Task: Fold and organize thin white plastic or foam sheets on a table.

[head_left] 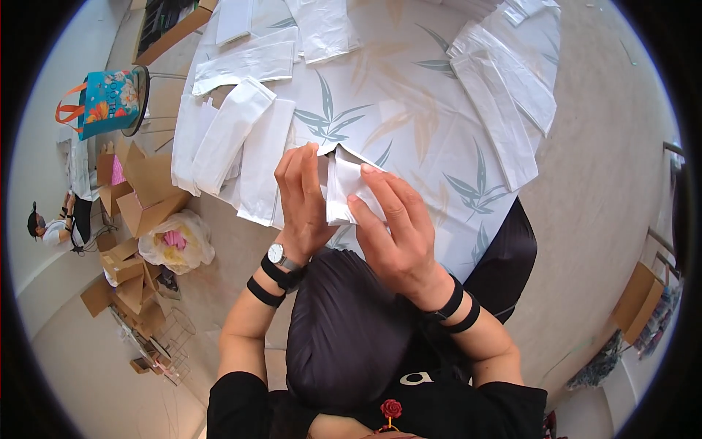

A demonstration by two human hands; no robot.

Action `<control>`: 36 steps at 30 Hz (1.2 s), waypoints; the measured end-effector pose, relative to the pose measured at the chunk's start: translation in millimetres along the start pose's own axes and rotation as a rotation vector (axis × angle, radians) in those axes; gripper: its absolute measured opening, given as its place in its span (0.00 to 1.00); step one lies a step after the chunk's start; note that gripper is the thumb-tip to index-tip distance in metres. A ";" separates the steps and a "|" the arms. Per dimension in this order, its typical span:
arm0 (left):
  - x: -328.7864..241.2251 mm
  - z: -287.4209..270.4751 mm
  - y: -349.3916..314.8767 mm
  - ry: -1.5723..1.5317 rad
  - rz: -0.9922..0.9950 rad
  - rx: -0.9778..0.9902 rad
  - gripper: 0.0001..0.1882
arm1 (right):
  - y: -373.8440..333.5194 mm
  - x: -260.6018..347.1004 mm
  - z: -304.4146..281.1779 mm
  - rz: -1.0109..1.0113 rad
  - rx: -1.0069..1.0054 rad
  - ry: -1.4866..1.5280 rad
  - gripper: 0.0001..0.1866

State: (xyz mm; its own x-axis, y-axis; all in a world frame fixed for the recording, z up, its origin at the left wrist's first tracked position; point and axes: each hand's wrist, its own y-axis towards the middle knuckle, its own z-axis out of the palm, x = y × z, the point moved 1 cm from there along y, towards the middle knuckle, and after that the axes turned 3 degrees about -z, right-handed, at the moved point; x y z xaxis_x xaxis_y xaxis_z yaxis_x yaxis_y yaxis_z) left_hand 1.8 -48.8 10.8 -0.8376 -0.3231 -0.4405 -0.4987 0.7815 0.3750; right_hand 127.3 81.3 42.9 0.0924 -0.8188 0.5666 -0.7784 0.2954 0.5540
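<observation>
Above my lap, at the near edge of a round table, I have a small white folded packet (341, 189) between my two hands. Its layers stand apart at the top, where a narrow dark gap shows. My left hand (301, 192) is upright along the packet's left side, fingers close together against it and thumb hidden. From the right, my right hand (395, 227) grips the packet, its fingertips pressing on the white face. Close to my left hand lie long flat white packets (234, 135), some overlapping. More white packets (501, 117) lie on the table's right side.
The tablecloth (431, 95) is white with printed leaves. To the left are a blue bag (110, 104) on a stool, open cardboard boxes (150, 186) and a clear plastic bag (179, 245). A person (55, 227) is at the far left. Another box (635, 301) stands right.
</observation>
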 end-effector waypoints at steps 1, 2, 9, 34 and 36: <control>0.5 0.8 1.5 0.000 0.001 -0.002 0.52 | -0.5 0.6 0.4 -0.001 0.000 -0.001 0.15; 1.1 1.8 3.0 0.010 0.011 -0.010 0.53 | -1.4 1.0 1.2 0.007 0.018 0.036 0.16; 0.2 4.2 4.8 0.042 0.031 -0.015 0.54 | 3.2 -1.1 1.3 0.070 0.015 0.068 0.17; 7.0 11.0 5.1 0.017 0.039 0.063 0.57 | 1.6 -60.1 -3.6 0.807 0.274 0.979 0.06; 5.0 11.2 6.1 -0.008 0.016 0.139 0.57 | 2.0 -55.4 -5.3 0.828 0.281 0.913 0.05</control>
State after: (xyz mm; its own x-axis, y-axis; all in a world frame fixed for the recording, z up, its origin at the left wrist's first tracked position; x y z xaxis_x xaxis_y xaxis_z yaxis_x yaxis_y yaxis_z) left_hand -2.9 -39.7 1.7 -0.8430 -0.3066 -0.4420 -0.4495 0.8528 0.2658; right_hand 123.9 129.9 15.9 -0.1775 0.2315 0.9565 -0.9023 0.3497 -0.2521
